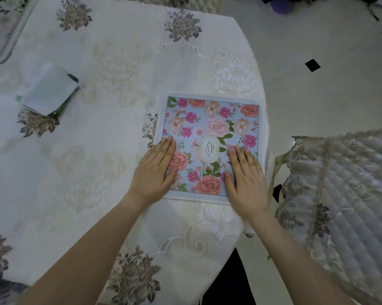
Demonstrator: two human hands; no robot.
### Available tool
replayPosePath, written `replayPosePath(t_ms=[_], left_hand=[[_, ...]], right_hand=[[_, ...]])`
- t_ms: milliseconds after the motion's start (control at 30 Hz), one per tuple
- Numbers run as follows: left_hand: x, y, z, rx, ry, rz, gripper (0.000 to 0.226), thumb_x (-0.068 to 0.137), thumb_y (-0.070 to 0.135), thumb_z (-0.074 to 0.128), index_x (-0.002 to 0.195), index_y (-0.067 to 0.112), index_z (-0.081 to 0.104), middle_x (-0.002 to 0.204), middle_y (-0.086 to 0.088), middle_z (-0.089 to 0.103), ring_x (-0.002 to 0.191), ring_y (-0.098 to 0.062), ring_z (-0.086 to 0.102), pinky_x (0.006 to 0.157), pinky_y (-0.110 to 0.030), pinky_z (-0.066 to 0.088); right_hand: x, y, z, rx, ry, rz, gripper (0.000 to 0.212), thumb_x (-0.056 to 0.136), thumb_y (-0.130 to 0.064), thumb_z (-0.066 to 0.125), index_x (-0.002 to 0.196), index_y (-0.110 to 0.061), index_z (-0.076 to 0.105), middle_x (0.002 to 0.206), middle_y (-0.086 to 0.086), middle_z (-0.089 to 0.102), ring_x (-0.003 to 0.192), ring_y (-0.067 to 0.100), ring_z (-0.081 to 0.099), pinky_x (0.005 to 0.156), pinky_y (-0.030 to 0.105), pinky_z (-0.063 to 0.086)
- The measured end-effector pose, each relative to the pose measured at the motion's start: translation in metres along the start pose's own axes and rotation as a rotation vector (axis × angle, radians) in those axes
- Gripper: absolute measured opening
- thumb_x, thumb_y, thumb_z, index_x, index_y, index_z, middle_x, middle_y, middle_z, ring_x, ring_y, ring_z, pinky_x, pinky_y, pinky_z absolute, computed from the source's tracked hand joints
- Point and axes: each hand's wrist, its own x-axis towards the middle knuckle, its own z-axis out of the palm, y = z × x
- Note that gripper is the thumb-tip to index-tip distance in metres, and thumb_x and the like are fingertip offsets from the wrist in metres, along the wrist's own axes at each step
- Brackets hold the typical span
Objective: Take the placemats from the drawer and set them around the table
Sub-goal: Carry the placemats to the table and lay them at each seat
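Observation:
A square placemat (210, 126) with pink and orange flowers on pale blue lies flat on the table (110, 69) near its right edge. My left hand (154, 172) lies flat on the mat's left side, fingers straight and together. My right hand (245, 177) presses flat on the mat's right side, fingers straight. A small stack of further mats (48, 91), pale underside up, sits on the table to the far left, apart from both hands.
The table wears a cream embroidered cloth with grey flower motifs. A quilted chair cushion (344, 194) stands close at the right. A pale tray edge (3, 29) shows at top left. Tiled floor with black squares lies beyond the table's right edge.

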Motion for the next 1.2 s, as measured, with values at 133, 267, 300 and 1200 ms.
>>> replayPosePath(t_ms=[133, 267, 300, 1200], left_hand=[[0.0, 0.005, -0.009, 0.025, -0.08, -0.026, 0.063, 0.099, 0.04, 0.03, 0.154, 0.01, 0.021, 0.161, -0.006, 0.019, 0.149, -0.017, 0.016, 0.121, -0.035, 0.014], [0.011, 0.022, -0.04, 0.025, -0.135, -0.115, 0.067, 0.092, 0.043, 0.025, 0.144, 0.005, 0.042, 0.149, -0.014, 0.043, 0.135, -0.03, 0.042, 0.11, -0.041, 0.035], [0.012, 0.03, -0.051, -0.001, -0.121, -0.164, 0.068, 0.089, 0.043, 0.022, 0.141, 0.006, 0.046, 0.145, -0.014, 0.048, 0.13, -0.031, 0.047, 0.105, -0.041, 0.039], [-0.301, 0.22, -0.077, -0.075, 0.545, -0.927, 0.046, 0.097, 0.034, 0.041, 0.128, 0.008, 0.061, 0.126, -0.009, 0.063, 0.112, -0.029, 0.06, 0.096, -0.041, 0.046]], right_hand=[[-0.001, -0.003, -0.007, -0.04, -0.069, 0.001, 0.059, 0.103, -0.04, 0.025, 0.156, -0.023, 0.008, 0.163, -0.003, 0.008, 0.151, 0.015, 0.001, 0.123, 0.035, 0.001], [0.006, -0.009, -0.034, -0.008, -0.165, -0.014, 0.065, 0.097, -0.048, 0.021, 0.154, -0.017, 0.024, 0.159, 0.003, 0.026, 0.148, 0.024, 0.019, 0.122, 0.037, 0.012], [0.01, -0.012, -0.045, 0.005, -0.166, -0.02, 0.064, 0.096, -0.048, 0.021, 0.15, -0.015, 0.033, 0.155, 0.006, 0.035, 0.144, 0.026, 0.029, 0.119, 0.038, 0.019], [-0.112, -0.1, -0.101, 0.066, -0.231, -0.922, 0.05, 0.097, -0.04, 0.035, 0.133, -0.014, 0.057, 0.132, 0.007, 0.061, 0.124, 0.031, 0.053, 0.104, 0.046, 0.043]])
